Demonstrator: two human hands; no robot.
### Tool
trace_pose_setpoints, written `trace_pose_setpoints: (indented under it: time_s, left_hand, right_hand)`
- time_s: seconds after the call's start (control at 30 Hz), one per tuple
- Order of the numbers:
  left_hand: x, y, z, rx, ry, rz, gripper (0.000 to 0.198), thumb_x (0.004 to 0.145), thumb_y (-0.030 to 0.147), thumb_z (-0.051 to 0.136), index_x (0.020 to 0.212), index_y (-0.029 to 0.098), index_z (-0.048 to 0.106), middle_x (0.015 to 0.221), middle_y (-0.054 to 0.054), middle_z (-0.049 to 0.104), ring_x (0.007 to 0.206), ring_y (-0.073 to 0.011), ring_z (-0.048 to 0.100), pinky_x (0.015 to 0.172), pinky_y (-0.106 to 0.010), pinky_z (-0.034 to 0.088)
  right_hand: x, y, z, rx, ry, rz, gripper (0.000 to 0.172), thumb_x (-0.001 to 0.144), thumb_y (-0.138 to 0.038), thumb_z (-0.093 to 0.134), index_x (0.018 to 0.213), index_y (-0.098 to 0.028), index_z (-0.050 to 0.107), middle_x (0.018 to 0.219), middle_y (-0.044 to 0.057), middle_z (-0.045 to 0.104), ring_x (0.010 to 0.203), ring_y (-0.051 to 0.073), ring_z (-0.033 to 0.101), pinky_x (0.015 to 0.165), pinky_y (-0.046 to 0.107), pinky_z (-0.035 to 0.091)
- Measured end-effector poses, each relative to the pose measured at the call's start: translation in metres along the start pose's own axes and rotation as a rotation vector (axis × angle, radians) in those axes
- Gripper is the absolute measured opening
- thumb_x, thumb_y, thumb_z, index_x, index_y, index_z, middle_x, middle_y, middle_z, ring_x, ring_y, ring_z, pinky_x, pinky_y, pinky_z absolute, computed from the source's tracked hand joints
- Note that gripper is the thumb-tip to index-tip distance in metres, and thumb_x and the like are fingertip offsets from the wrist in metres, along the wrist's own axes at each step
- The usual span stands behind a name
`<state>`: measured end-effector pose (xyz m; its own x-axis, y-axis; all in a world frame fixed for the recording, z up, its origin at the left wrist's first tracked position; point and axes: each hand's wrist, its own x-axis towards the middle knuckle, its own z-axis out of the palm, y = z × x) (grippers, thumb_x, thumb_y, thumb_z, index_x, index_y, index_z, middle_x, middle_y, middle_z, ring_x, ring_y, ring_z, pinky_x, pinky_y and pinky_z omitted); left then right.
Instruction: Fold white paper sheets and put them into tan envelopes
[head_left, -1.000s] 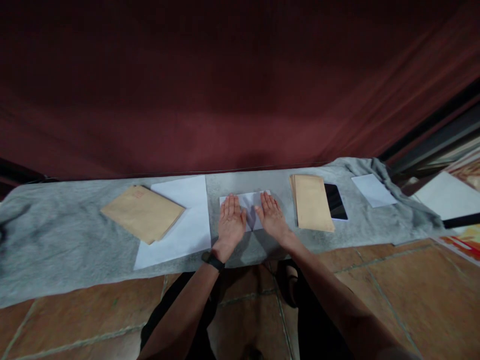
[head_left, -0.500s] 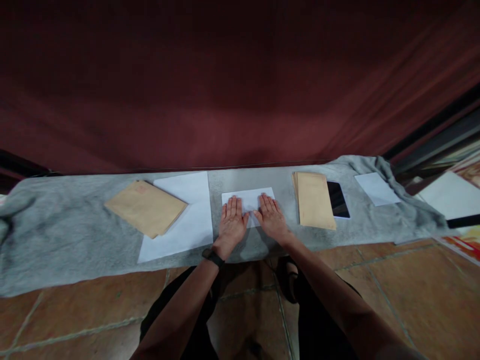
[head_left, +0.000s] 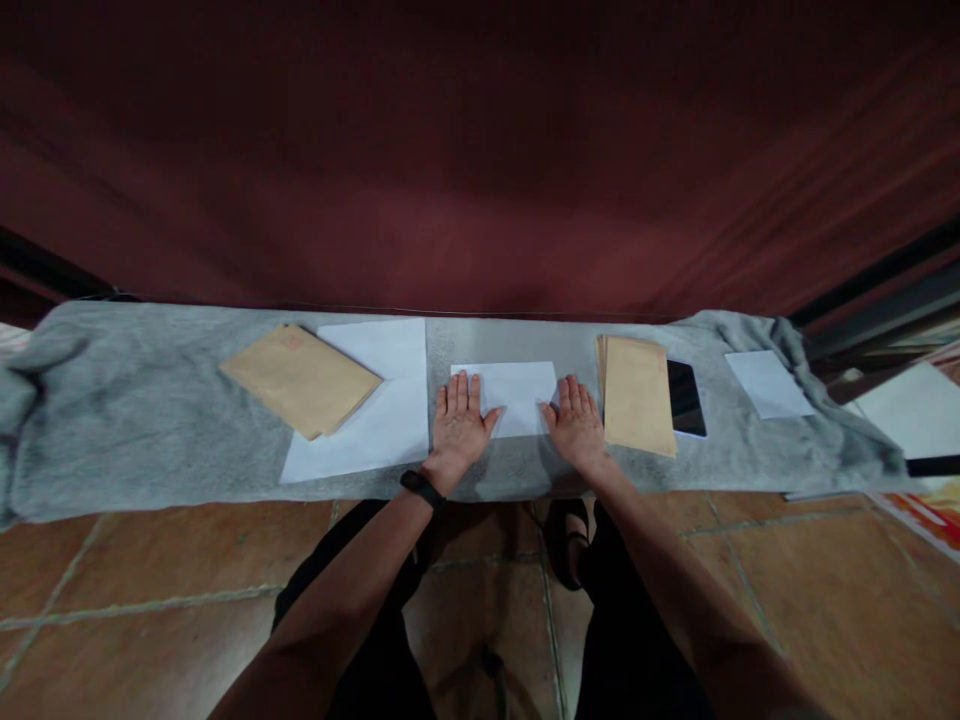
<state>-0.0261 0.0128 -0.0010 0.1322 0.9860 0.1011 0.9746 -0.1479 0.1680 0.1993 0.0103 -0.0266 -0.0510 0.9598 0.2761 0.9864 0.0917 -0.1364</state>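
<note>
A white sheet of paper [head_left: 517, 400], seemingly folded, lies flat in front of me on the grey cloth. My left hand [head_left: 461, 422] rests palm down over its left end, fingers stretched out and thumb pointing inward. Over the right end lies my right hand [head_left: 574, 425], also flat, its fingers pointing away from me. Neither hand grips anything. Just right of my right hand is a stack of brown envelopes [head_left: 640, 396]. To the left of my left hand are larger white sheets [head_left: 390, 425], partly covered by more brown envelopes [head_left: 300, 380].
A dark-screened tablet [head_left: 686, 398] is partly under the right envelope stack. Another white paper [head_left: 769, 384] lies farther right on the grey cloth [head_left: 150, 400]. A dark red curtain [head_left: 480, 200] hangs behind. Brown floor tiles [head_left: 187, 560] show below.
My hands have slid apart toward the two ends of the folded paper, baring more of its middle. The camera view has shifted slightly.
</note>
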Motion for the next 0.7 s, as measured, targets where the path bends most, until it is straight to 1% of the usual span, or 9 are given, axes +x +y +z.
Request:
trace_pose_setpoints:
  time_s: [0.1,0.17,0.3,0.4,0.47,0.6,0.7]
  left_hand:
    - [0.000,0.001,-0.002,0.007,0.015,0.007,0.078,0.103,0.055,0.037,0.160,0.003,0.028,0.168,-0.022,0.021,0.159,-0.0332,0.014,0.129,-0.053,0.011]
    - [-0.001,0.003,-0.005,0.007,0.029,0.041,0.075,0.104,0.050,0.036,0.159,0.001,0.028,0.168,-0.022,0.021,0.159,-0.0322,0.013,0.130,-0.052,0.010]
    - [-0.006,0.010,-0.008,-0.020,0.045,0.171,0.065,0.105,0.037,0.032,0.159,0.001,0.028,0.169,-0.019,0.024,0.159,-0.0273,0.012,0.131,-0.048,0.011]
    - [-0.011,0.016,-0.007,-0.040,0.022,0.304,0.060,0.104,0.028,0.032,0.159,0.004,0.031,0.168,-0.015,0.028,0.159,-0.0249,0.014,0.131,-0.047,0.014]
    - [-0.013,0.019,-0.005,-0.049,-0.001,0.360,0.059,0.103,0.025,0.032,0.158,0.007,0.033,0.168,-0.013,0.030,0.159,-0.0244,0.017,0.131,-0.046,0.016]
    - [-0.015,0.018,-0.001,-0.067,-0.034,0.331,0.058,0.103,0.029,0.035,0.157,0.008,0.036,0.167,-0.014,0.033,0.157,-0.0258,0.023,0.129,-0.046,0.021]
    - [-0.015,0.016,0.000,-0.078,-0.042,0.318,0.059,0.105,0.035,0.035,0.158,0.010,0.036,0.167,-0.014,0.032,0.157,-0.0265,0.023,0.129,-0.046,0.021]
  right_hand:
    - [0.001,-0.001,-0.011,0.022,-0.046,-0.009,0.064,0.106,-0.042,0.037,0.153,0.000,0.041,0.160,0.025,0.040,0.148,0.037,0.038,0.120,0.054,0.032]
    - [0.002,-0.007,-0.017,0.061,-0.074,-0.055,0.063,0.106,-0.040,0.035,0.156,-0.002,0.038,0.163,0.022,0.036,0.151,0.034,0.035,0.121,0.053,0.031]
    - [-0.002,-0.028,-0.022,0.159,-0.157,-0.189,0.060,0.108,-0.041,0.028,0.159,-0.009,0.036,0.167,0.015,0.031,0.155,0.028,0.029,0.125,0.048,0.027]
    - [-0.008,-0.044,-0.020,0.199,-0.210,-0.248,0.058,0.109,-0.039,0.025,0.159,-0.011,0.037,0.167,0.013,0.032,0.155,0.026,0.029,0.127,0.047,0.024]
    - [-0.011,-0.048,-0.016,0.202,-0.225,-0.262,0.058,0.109,-0.039,0.025,0.158,-0.011,0.038,0.167,0.013,0.032,0.155,0.026,0.028,0.127,0.047,0.022]
    - [-0.013,-0.043,-0.012,0.188,-0.194,-0.243,0.058,0.109,-0.038,0.030,0.159,-0.011,0.036,0.167,0.014,0.030,0.156,0.027,0.028,0.127,0.049,0.022]
    - [-0.013,-0.036,-0.010,0.165,-0.159,-0.231,0.058,0.108,-0.038,0.033,0.160,-0.011,0.034,0.167,0.015,0.030,0.155,0.028,0.028,0.126,0.050,0.023]
